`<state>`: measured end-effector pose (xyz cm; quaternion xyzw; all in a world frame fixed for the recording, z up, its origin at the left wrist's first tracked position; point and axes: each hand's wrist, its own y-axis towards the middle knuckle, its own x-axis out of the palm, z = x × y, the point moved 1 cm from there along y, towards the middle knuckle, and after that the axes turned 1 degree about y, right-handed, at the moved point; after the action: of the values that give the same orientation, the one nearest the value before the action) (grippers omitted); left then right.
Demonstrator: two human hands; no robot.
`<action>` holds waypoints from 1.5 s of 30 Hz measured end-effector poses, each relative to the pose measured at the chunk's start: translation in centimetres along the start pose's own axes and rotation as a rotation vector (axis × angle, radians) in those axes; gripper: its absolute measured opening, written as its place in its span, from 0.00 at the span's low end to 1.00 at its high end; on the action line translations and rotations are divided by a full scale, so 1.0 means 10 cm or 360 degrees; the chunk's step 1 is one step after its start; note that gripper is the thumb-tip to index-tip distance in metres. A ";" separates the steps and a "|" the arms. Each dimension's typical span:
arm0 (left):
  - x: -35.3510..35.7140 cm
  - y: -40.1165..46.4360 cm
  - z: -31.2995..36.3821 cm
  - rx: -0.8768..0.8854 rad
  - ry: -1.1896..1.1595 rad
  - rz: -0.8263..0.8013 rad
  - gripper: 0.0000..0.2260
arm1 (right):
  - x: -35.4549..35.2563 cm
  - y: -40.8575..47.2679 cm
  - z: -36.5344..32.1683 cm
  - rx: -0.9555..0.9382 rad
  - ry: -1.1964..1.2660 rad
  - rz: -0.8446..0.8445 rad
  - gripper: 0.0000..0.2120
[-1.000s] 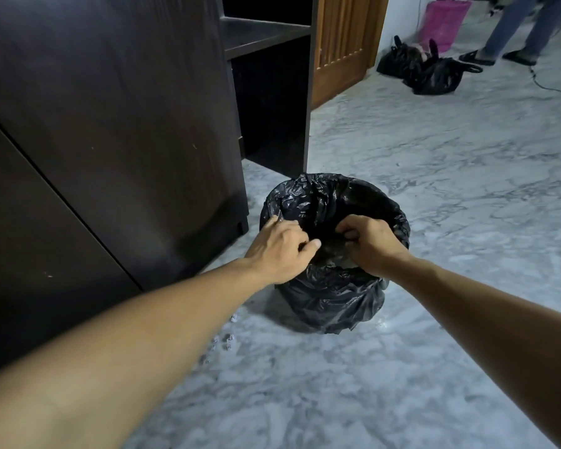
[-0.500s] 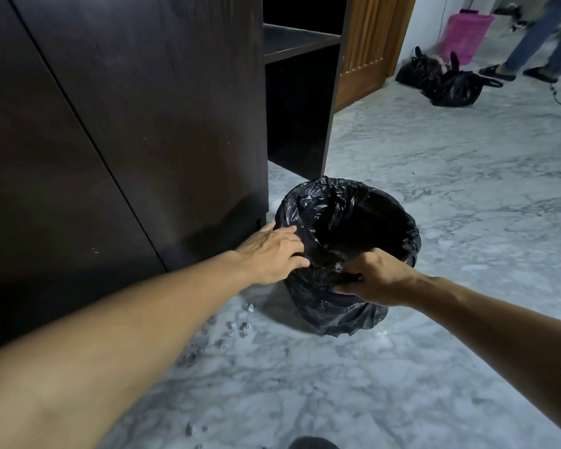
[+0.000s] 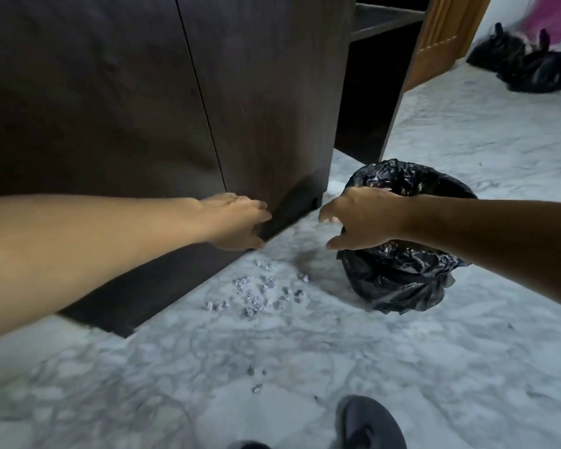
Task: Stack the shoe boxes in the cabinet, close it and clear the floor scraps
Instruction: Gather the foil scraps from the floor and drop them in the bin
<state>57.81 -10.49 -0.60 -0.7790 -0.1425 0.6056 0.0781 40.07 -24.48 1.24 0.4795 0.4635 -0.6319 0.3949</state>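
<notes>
The dark wooden cabinet (image 3: 162,102) stands on the left with its doors shut, so no shoe boxes show. Small crumpled paper scraps (image 3: 263,291) lie scattered on the marble floor by its base. A bin lined with a black bag (image 3: 399,280) stands to the right of them. My left hand (image 3: 237,220) hovers near the cabinet's lower corner, fingers loosely spread, holding nothing. My right hand (image 3: 360,218) hangs open in front of the bin's near-left rim, above the scraps.
An open shelf unit (image 3: 376,76) and a wooden door (image 3: 441,37) stand behind the bin. Black bags (image 3: 528,69) lie on the floor at far right. A dark slipper (image 3: 370,422) shows at the bottom edge, with a few stray scraps (image 3: 256,380) near it.
Both hands have let go of the bin liner and moved left toward the cabinet base. The view has tilted down and left, bringing the scraps into sight.
</notes>
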 end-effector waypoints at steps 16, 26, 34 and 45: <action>2.28 -0.52 0.44 -0.0430 -0.0864 -0.0454 0.37 | 2.33 0.10 -1.61 0.0001 0.0522 -0.0377 0.61; 3.02 -0.31 0.52 -0.1115 -0.1194 -0.0038 0.38 | 2.99 0.28 -1.84 0.0158 0.0523 -0.0212 0.55; 3.22 -0.16 0.62 -0.1072 -0.1251 0.0105 0.46 | 2.98 0.75 -1.49 0.0387 0.0558 -0.0096 0.56; 3.28 -0.05 0.91 -0.0560 -0.1150 0.0414 0.55 | 3.12 0.98 -1.09 0.0665 0.0701 0.0241 0.48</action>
<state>56.41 -0.06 -32.99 -0.5295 -0.1625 0.8110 -0.1882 44.83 -18.26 -32.37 0.7088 0.3610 -0.5633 0.2238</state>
